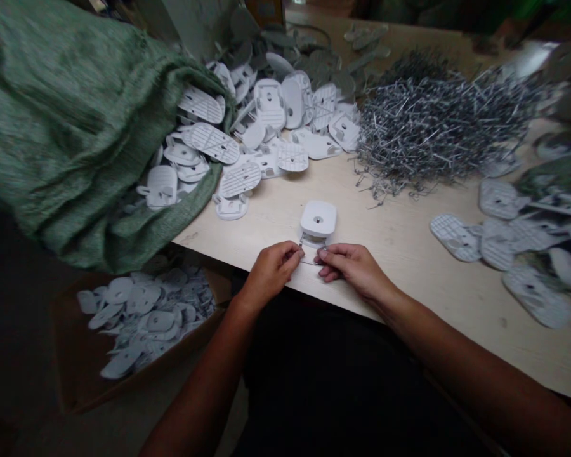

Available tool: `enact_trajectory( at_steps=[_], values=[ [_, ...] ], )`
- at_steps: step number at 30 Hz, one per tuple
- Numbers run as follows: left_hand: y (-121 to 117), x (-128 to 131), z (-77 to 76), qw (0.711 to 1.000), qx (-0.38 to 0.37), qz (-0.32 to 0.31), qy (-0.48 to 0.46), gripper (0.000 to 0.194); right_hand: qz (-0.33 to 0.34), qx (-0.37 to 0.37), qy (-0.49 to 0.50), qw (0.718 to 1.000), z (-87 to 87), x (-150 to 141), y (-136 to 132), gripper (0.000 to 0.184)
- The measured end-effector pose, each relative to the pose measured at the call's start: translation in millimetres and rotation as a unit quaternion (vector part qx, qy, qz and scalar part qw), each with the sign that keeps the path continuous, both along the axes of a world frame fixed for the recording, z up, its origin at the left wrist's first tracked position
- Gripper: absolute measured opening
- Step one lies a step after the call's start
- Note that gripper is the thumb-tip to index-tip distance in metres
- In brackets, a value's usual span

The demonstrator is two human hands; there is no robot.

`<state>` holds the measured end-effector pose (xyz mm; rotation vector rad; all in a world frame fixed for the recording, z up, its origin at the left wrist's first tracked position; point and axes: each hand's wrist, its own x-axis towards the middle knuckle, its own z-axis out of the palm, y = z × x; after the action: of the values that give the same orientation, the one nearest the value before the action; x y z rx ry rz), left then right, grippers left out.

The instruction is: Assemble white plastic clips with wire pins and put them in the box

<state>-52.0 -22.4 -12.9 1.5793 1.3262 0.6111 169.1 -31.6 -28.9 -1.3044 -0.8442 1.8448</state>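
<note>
A white plastic piece (318,218) with rounded corners and a small central hole stands at the table's near edge. Beneath its raised top, thin metal wire pieces (302,241) show on both sides of the lower part. My left hand (272,270) is closed in a pinch at the left wire, thumb against forefinger. On the other side my right hand (354,265) pinches at the right wire, its other fingers curled below. The fingertips partly hide the wires and the lower part of the piece.
A green woven sack (90,120) spills white plastic pieces (271,105) onto the table (385,235). Behind to the right lies a heap of metal wire pieces (438,120). More plastic parts (499,241) lie at right. A cardboard box (71,381) of parts stands below left.
</note>
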Motion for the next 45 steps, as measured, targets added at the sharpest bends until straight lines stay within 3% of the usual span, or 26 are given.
enact_trajectory(
  at_steps=[6, 10, 13, 15, 20, 29, 36, 42, 45],
  values=[
    [7, -5, -2.8, 0.999, -0.037, -0.010, -0.026, 0.026, -0.018, -0.020, 0.010, 1.000, 2.5, -4, 1, 0.028],
    [17, -11, -5.0, 1.000, -0.008, 0.012, -0.001, 0.025, -0.045, -0.035, 0.011, 0.998, 5.0, -7, 0, 0.024],
    [26, -14, -5.2, 0.999, 0.021, 0.033, 0.009, 0.049, -0.071, -0.049, 0.006, 0.996, 6.2, -10, 0, 0.026],
    [33, -15, -4.1, 1.000, 0.014, 0.016, -0.011, 0.061, -0.090, -0.049, 0.006, 0.995, 6.3, -11, 1, 0.031],
    [52, -14, 1.6, 0.997, -0.018, -0.037, -0.067, 0.074, -0.135, -0.030, 0.011, 0.990, 5.4, -13, 6, 0.041],
    [76, -11, 12.0, 0.990, 0.048, -0.129, -0.026, 0.072, -0.159, -0.037, 0.069, 0.984, 7.2, -15, 11, 0.039],
    [78, -8, 8.4, 0.982, 0.078, -0.166, -0.033, 0.058, -0.155, -0.061, 0.134, 0.977, 9.2, -6, 10, 0.032],
    [73, 0, 5.5, 0.978, 0.128, -0.164, -0.026, 0.047, -0.173, -0.060, 0.158, 0.970, 12.5, 4, 6, 0.044],
    [70, 3, -1.4, 0.976, 0.145, -0.161, -0.025, 0.051, -0.192, -0.042, 0.131, 0.972, 12.7, 6, 4, 0.055]
  ],
)
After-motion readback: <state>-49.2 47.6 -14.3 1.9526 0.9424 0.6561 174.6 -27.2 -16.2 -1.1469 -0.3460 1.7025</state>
